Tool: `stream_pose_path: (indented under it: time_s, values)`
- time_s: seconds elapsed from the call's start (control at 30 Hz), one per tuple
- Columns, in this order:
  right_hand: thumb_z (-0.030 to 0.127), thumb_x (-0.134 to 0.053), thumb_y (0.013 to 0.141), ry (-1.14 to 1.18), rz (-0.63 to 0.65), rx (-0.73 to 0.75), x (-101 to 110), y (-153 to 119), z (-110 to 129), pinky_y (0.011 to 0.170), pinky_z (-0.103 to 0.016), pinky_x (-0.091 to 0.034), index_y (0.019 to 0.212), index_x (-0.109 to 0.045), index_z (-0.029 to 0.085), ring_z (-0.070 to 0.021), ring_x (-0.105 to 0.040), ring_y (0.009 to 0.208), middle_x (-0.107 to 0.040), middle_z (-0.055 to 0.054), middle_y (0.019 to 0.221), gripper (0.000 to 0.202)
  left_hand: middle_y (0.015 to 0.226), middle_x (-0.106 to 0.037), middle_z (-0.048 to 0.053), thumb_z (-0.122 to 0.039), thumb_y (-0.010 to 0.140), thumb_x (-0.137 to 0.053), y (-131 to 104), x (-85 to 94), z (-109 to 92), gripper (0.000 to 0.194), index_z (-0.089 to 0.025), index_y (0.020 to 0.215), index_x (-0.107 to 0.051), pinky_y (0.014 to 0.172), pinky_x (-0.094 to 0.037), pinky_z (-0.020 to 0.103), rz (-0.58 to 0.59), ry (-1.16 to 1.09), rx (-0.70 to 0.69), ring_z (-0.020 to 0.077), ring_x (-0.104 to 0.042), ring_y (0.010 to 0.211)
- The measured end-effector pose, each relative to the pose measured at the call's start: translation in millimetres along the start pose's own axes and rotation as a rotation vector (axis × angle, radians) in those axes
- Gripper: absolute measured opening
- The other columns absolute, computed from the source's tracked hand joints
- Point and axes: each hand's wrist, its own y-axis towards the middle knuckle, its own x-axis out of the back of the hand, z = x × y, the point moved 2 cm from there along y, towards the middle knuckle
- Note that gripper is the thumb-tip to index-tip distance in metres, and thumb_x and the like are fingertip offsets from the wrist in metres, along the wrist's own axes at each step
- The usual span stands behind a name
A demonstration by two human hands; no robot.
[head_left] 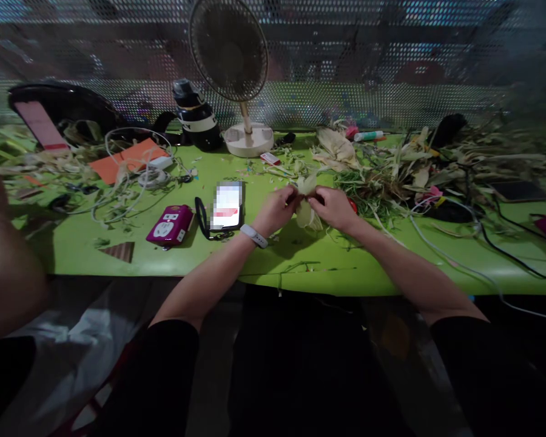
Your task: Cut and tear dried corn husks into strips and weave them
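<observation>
Both arms reach up from the lower corners of the frame and converge just right of centre. The left forearm [209,273] slants up and rightward, the right forearm [404,261] up and leftward, each bare below a black sleeve: the left sleeve [164,364] at lower left, the right sleeve [468,364] at lower right. The left hand [277,209] and right hand [331,206] face each other, fingertips close together. Each is pinched, thumb against curled fingers, with its back turned partly upward. The left wrist [261,226] sits slightly lower than its hand.
</observation>
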Motion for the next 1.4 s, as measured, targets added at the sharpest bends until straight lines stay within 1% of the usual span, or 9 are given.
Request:
stream_pose_path:
  time_s: [0.3,0.47,0.57,0.7,0.83,0.93,1.07,1.23,1.4]
  values:
    - [0.023,-0.048,0.086,-0.197,-0.089,-0.105,-8,3,-6,0.070,-0.034,-0.041,0.083,-0.066,0.015,-0.0232,-0.059,0.072,-0.069,-0.013,0.083,0.019,0.068,-0.055,0.003,-0.020,0.084,-0.052,1,2.4,-2,0.011,-0.021,0.073,-0.051,0.065,-0.035,0.030,-0.035,0.296,-0.030,0.0170,-0.049,0.063]
    - [0.014,-0.054,0.081,-0.092,-0.326,-0.335,37,22,-52,0.083,-0.038,-0.044,0.080,-0.066,0.016,-0.0264,-0.062,0.087,-0.069,-0.012,0.085,0.011,0.066,-0.058,0.003,-0.018,0.079,-0.057,22,36.8,27,0.011,-0.020,0.070,-0.052,0.072,-0.043,0.031,-0.297,0.278,0.165,0.0175,-0.057,0.068]
    - [0.011,-0.057,0.081,0.075,-0.417,-0.459,65,29,-76,0.079,-0.037,-0.044,0.072,-0.062,0.014,-0.0227,-0.062,0.081,-0.068,-0.013,0.079,0.010,0.058,-0.057,0.000,-0.025,0.075,-0.065,31,51.4,43,0.017,-0.020,0.066,-0.052,0.063,-0.048,0.028,-0.333,-0.041,0.362,0.0135,-0.056,0.056]
    - [0.020,-0.064,0.082,0.457,-0.255,-0.599,62,27,-74,0.050,-0.028,-0.041,0.065,-0.058,0.016,-0.0112,-0.050,0.049,-0.061,-0.006,0.061,0.018,0.053,-0.060,0.002,-0.024,0.064,-0.076,31,55.0,48,0.020,-0.016,0.058,-0.059,0.055,-0.049,0.029,-0.128,-0.273,0.592,0.0100,-0.051,0.044]
    - [0.024,-0.078,0.071,0.836,0.168,-0.534,18,16,-35,0.039,-0.020,-0.036,0.070,-0.064,0.016,-0.0077,-0.048,0.043,-0.059,0.001,0.053,0.016,0.053,-0.063,0.007,-0.022,0.058,-0.083,27,56.5,51,0.023,-0.014,0.052,-0.062,0.055,-0.048,0.032,0.009,-0.187,0.690,0.0111,-0.052,0.042]
    - [0.028,-0.083,0.067,0.887,0.320,-0.519,-10,4,-6,0.038,-0.018,-0.037,0.064,-0.059,0.016,-0.0073,-0.049,0.042,-0.056,0.003,0.048,0.027,0.050,-0.061,0.005,-0.022,0.055,-0.086,26,58.5,58,0.027,-0.016,0.051,-0.060,0.055,-0.046,0.031,0.033,-0.014,0.673,0.0139,-0.054,0.045]
    - [0.033,-0.081,0.071,0.732,0.378,-0.481,-19,-3,6,0.045,-0.022,-0.042,0.070,-0.060,0.017,-0.0101,-0.053,0.046,-0.061,0.000,0.054,0.026,0.046,-0.053,0.000,-0.023,0.051,-0.087,26,61.7,61,0.031,-0.021,0.055,-0.055,0.059,-0.044,0.032,-0.005,0.257,0.578,0.0199,-0.058,0.054]
    - [0.040,-0.067,0.082,0.171,-0.112,-0.254,9,10,-20,0.065,-0.032,-0.046,0.073,-0.064,0.017,-0.0188,-0.061,0.068,-0.069,-0.008,0.075,0.025,0.051,-0.048,0.001,-0.024,0.058,-0.081,29,63.6,55,0.028,-0.022,0.054,-0.053,0.066,-0.043,0.033,-0.167,0.286,0.382,0.0225,-0.057,0.067]
    - [0.047,-0.065,0.081,-0.048,0.082,-0.310,0,13,-32,0.066,-0.032,-0.043,0.074,-0.066,0.018,-0.0220,-0.060,0.070,-0.067,-0.010,0.076,0.030,0.053,-0.049,0.001,-0.031,0.069,-0.072,29,59.4,48,0.022,-0.021,0.059,-0.055,0.062,-0.040,0.031,-0.215,0.320,0.330,0.0183,-0.052,0.061]
